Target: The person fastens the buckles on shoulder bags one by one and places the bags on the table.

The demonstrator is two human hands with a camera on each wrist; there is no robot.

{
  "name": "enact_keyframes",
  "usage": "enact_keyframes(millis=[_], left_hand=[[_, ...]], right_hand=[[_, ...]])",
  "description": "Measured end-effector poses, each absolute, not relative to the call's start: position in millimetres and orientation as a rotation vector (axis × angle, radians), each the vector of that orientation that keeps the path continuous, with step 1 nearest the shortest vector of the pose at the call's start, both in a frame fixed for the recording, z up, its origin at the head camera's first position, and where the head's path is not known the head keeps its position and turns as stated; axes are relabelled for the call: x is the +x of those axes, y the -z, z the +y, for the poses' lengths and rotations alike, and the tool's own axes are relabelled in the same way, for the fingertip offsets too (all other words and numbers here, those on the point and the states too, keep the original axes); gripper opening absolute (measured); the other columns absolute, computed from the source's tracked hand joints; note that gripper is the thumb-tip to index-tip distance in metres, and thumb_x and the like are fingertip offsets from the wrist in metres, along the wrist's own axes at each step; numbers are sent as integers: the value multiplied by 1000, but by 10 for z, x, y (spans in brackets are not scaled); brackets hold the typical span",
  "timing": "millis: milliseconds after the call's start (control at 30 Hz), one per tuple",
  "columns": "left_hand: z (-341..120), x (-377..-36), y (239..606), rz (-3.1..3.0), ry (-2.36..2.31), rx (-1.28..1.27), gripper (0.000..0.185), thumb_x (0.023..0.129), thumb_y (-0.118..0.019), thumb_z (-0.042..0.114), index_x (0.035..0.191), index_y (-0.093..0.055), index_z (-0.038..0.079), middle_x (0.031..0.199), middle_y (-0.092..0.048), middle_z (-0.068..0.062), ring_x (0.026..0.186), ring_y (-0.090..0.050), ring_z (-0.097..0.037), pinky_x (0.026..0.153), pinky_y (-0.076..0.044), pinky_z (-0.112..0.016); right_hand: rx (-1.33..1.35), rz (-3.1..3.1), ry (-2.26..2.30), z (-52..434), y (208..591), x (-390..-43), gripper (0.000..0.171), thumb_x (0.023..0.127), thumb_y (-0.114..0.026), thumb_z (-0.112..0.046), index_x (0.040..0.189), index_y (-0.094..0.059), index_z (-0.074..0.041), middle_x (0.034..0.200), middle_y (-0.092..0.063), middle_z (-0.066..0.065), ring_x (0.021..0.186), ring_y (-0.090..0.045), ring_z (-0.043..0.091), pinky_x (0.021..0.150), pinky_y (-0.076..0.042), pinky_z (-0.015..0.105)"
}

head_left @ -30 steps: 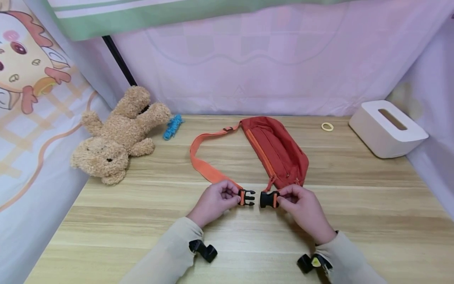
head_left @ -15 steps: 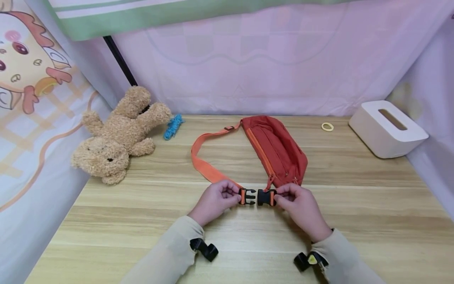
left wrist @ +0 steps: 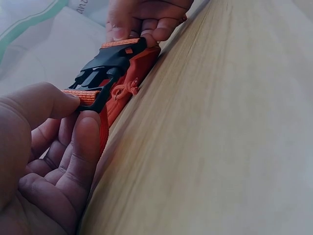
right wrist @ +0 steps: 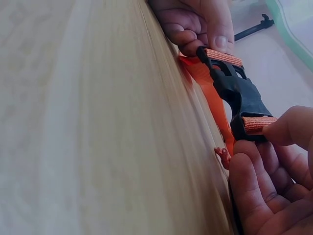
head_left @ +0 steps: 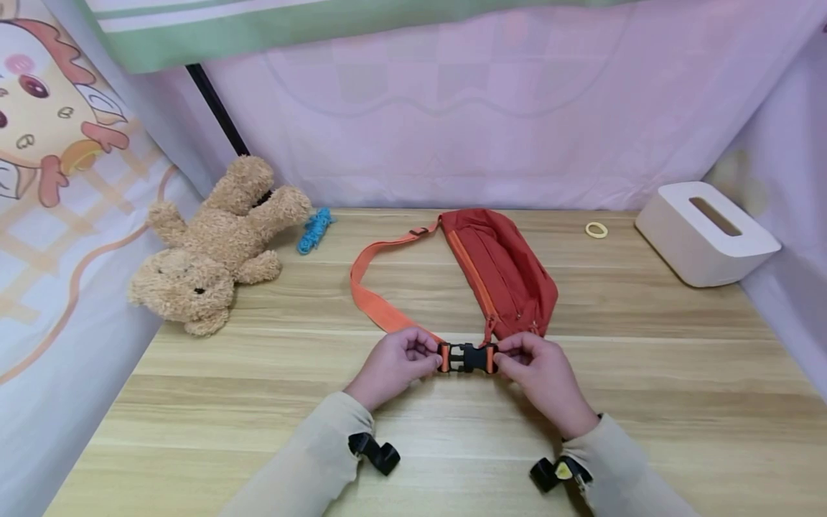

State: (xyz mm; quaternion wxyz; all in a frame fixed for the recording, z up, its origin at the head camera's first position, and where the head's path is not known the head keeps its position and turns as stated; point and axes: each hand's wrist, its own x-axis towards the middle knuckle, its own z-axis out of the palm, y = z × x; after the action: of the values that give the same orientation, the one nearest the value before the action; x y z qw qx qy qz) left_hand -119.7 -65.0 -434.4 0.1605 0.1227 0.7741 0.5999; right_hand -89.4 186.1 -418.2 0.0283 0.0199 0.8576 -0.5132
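- Black plastic buckle (head_left: 477, 358), hard and smooth; located between the two hands, over the wood, just in front of the bag's near end.
- Forked prongs (left wrist: 93, 78) partly inside the boxy socket (left wrist: 111, 59), with open gaps showing at the fork's base.
- Left hand (head_left: 393, 362): thumb and forefinger pinched on the prong half, at a fold of ribbed orange webbing (right wrist: 227, 57); other fingers curled in.
- Right hand (head_left: 541, 368): thumb and fingertips clamped on the socket's end, again at ribbed webbing.
- Orange strap (head_left: 381, 310), flat and woven, in a wide loop leftward; small dark slider (head_left: 418, 232) near the bag's far corner.
- Brick-red bag (head_left: 497, 273): soft, creased cloth, long rounded shape, slanted; orange zip line (head_left: 470, 273); knotted cord pull (left wrist: 124, 89).
- Beige sleeves (head_left: 297, 459), black devices (head_left: 376, 454) at the cuffs.
- Tabletop (head_left: 452, 445): pale, streaked woodgrain.
- Curly-napped tan plush bear (head_left: 222, 244) at left, face up; blue cord bundle (head_left: 315, 231) just beside a foot.
- Cream ring (head_left: 596, 230) near a smooth, round-cornered white box (head_left: 704, 237), slotted on top.
- Lilac cloth (head_left: 439, 129) behind; cartoon-printed cloth (head_left: 64, 215) at left.
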Motion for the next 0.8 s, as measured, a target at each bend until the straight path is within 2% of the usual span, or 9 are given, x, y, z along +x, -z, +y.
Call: enact_keyframes(millis=[300,533,800], left_hand=[[-619,-1200,4333,2213,-1715,328,12,91,-74,10,99,-66,7,92,-67,-6,72,-63,-17,58,-53,-27],[-603,-1199,4324,2219,-1709,322,12,90,-74,8,99,-65,7,92,-67,-5,77,-64,-17,64,-55,-27],[-600,-1205,4336,2231,-1703,354,9,91,-73,7,97,-66,8,92,-67,-4,73,-64,-15,60,-54,-26]], right_hand=[[72,2615,1604,1848,4175,-895,11,90,-72,-6,100,-69,-3,85,-69,8,72,-65,17,64,-54,26],[80,2595,1617,1834,4191,-903,11,90,-71,-7,100,-69,-3,90,-69,8,75,-67,19,66,-56,27],[147,2572,1701,1797,4253,-874,11,90,-73,-8,100,-70,-4,89,-68,9,74,-63,18,63,-54,25]])
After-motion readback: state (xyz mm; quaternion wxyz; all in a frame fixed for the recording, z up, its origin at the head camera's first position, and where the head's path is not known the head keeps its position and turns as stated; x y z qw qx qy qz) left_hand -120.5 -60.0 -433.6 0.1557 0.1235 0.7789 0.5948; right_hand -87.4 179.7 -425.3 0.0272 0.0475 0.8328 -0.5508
